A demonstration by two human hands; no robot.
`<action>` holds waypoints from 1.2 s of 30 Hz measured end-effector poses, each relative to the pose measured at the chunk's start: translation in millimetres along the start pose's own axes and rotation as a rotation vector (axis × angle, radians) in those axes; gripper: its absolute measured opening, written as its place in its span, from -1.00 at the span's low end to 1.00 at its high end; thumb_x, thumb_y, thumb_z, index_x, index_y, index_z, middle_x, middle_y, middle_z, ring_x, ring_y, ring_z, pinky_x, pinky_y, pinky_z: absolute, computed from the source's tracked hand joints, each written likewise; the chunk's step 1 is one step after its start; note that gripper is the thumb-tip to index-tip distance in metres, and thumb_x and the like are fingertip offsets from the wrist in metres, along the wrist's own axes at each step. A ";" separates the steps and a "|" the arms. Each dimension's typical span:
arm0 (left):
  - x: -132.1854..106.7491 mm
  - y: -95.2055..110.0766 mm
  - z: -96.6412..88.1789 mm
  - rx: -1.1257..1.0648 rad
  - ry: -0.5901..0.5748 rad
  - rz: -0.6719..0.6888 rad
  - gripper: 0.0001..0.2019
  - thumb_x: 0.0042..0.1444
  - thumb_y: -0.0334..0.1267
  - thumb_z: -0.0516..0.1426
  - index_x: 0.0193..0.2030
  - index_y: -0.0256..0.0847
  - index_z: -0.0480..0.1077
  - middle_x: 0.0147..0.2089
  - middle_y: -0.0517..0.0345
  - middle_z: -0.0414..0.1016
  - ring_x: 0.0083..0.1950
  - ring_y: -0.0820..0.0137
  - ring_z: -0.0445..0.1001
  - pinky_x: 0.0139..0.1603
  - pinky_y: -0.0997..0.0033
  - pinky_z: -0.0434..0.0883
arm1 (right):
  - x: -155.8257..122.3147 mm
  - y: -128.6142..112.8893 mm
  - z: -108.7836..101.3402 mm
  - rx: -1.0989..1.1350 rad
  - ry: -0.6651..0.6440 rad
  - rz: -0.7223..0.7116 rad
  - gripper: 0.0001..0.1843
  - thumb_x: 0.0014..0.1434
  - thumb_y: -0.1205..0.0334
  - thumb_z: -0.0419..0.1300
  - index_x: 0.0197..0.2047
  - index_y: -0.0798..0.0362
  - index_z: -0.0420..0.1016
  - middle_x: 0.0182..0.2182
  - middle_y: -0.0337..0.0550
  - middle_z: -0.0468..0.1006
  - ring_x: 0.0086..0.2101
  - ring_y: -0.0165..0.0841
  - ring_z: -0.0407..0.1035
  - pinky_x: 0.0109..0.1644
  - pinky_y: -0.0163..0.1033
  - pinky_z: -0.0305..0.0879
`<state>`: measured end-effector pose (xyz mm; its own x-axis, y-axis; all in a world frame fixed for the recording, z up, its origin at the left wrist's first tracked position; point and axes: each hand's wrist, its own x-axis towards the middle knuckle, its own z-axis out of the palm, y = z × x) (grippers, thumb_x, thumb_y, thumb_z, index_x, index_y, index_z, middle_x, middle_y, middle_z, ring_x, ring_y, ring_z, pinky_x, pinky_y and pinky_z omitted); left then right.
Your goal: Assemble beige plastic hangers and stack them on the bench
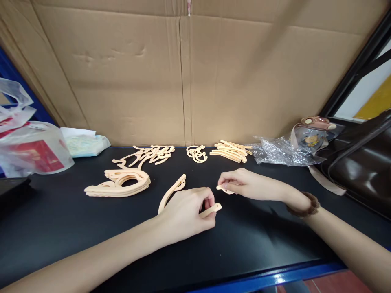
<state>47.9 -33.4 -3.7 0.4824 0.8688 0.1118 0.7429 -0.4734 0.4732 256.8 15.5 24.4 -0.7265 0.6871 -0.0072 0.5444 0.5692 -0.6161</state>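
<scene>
Pale piece (213,209) — gripped, jutting past left fingers (209,221), small piece (226,191) — pinched in right fingers (233,187)

The curved piece (166,195), the small piece (224,190), the stack (104,190), the loose arms (149,154), the rings (205,159) and the strips (230,151) are all plain pale cream. The surface (76,228) is black, edged by a blue rail (269,280). Tan cardboard (122,73) shows darker creases. The wristband (312,205) is dark brown, the glossy bag (369,162) deep brown, the ribbon (328,182) pale beige. Red patches mark the whitish carrier bag (66,150).
</scene>
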 end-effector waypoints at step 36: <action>-6.8 -5.7 -4.0 0.039 -0.104 0.264 -0.85 0.32 -0.15 -0.12 -0.23 -0.13 0.11 -0.42 0.27 0.35 -0.40 0.40 0.32 -0.40 0.45 0.17 | 5.1 4.3 -2.2 0.467 -0.458 -0.114 -0.68 0.33 0.09 0.02 -0.33 0.16 0.35 -0.49 -0.24 0.36 -0.46 -0.47 0.23 -0.34 -0.35 0.16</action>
<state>38.5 -35.9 -3.7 0.7050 0.6961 0.1359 0.6015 -0.6884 0.4054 256.4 22.4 23.4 -0.9299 0.3137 -0.1921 0.2892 0.3007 -0.9088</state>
